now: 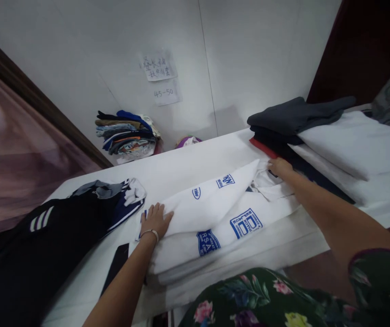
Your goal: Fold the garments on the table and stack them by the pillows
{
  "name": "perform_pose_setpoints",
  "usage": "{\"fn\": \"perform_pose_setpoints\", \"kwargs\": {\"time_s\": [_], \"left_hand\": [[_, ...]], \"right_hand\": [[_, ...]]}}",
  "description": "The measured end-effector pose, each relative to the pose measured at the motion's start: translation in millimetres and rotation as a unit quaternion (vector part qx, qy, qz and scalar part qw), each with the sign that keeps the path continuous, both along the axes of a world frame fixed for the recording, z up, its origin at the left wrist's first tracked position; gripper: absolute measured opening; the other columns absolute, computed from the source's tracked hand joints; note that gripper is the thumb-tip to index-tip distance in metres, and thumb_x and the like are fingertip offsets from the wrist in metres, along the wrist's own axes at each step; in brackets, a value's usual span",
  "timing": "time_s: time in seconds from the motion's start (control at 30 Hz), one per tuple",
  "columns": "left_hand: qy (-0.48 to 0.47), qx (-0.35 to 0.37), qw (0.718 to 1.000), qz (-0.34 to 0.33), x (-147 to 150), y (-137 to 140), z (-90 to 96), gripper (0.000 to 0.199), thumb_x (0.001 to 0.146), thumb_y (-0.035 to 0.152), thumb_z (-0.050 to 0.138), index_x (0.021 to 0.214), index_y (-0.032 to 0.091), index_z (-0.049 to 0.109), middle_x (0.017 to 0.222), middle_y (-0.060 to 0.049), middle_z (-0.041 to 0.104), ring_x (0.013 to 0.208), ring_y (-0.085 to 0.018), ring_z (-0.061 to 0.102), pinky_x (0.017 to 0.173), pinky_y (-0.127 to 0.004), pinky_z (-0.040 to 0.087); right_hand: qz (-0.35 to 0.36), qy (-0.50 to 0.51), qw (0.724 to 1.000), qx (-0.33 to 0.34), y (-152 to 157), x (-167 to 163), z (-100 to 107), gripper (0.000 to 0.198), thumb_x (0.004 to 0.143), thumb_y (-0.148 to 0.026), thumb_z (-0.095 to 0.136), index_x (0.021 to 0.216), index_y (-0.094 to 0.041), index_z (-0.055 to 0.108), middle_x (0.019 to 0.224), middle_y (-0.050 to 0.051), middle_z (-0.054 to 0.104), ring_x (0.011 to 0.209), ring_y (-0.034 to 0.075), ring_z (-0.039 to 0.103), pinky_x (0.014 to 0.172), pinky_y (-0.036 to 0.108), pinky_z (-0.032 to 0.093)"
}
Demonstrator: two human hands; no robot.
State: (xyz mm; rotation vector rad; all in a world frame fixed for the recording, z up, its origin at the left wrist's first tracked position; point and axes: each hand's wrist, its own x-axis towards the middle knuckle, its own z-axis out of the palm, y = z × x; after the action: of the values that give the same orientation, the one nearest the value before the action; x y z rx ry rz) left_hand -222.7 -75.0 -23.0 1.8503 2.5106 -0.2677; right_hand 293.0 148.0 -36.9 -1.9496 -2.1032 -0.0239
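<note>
A white shirt with blue printed logos lies folded lengthwise on a white table. My left hand, a bracelet at its wrist, presses flat on the shirt's left end with fingers spread. My right hand rests at the shirt's collar end on the right, fingers curled onto the fabric. Whether the right hand pinches the cloth or only presses on it cannot be told.
A dark garment with white stripes lies heaped on the table's left. A stack of dark and red clothes sits on folded white fabric at the right. Folded clothes are piled by the wall under paper notes.
</note>
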Motion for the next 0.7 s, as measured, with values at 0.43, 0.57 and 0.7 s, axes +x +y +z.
{"fn": "perform_pose_setpoints", "kwargs": {"time_s": [0.43,0.57,0.7], "left_hand": [[-0.015,0.001,1.000,0.009,1,0,0.7,0.067,0.090,0.055,0.025,0.144,0.016,0.035,0.155,-0.007,0.024,0.143,-0.027,0.015,0.114,-0.052,0.013],[-0.021,0.005,1.000,0.006,1,0,0.5,0.066,0.090,0.055,0.026,0.144,0.018,0.035,0.154,-0.008,0.025,0.143,-0.027,0.016,0.114,-0.052,0.013],[-0.035,0.006,0.999,0.012,5,-1,2.3,0.066,0.090,0.055,0.027,0.144,0.017,0.036,0.155,-0.008,0.024,0.143,-0.028,0.015,0.114,-0.052,0.011]], "right_hand": [[0.173,-0.008,0.981,-0.093,-28,-90,2,0.062,0.089,-0.058,0.033,0.139,-0.024,0.042,0.151,0.008,0.033,0.140,0.032,0.023,0.111,0.055,0.019],[0.145,-0.009,0.982,-0.119,-27,-81,-21,0.066,0.089,-0.061,0.026,0.143,-0.024,0.035,0.154,0.007,0.026,0.142,0.028,0.018,0.113,0.051,0.016],[0.125,-0.016,0.981,-0.148,-22,-80,-12,0.064,0.088,-0.059,0.029,0.142,-0.025,0.038,0.152,0.007,0.030,0.141,0.028,0.022,0.113,0.050,0.020]]}}
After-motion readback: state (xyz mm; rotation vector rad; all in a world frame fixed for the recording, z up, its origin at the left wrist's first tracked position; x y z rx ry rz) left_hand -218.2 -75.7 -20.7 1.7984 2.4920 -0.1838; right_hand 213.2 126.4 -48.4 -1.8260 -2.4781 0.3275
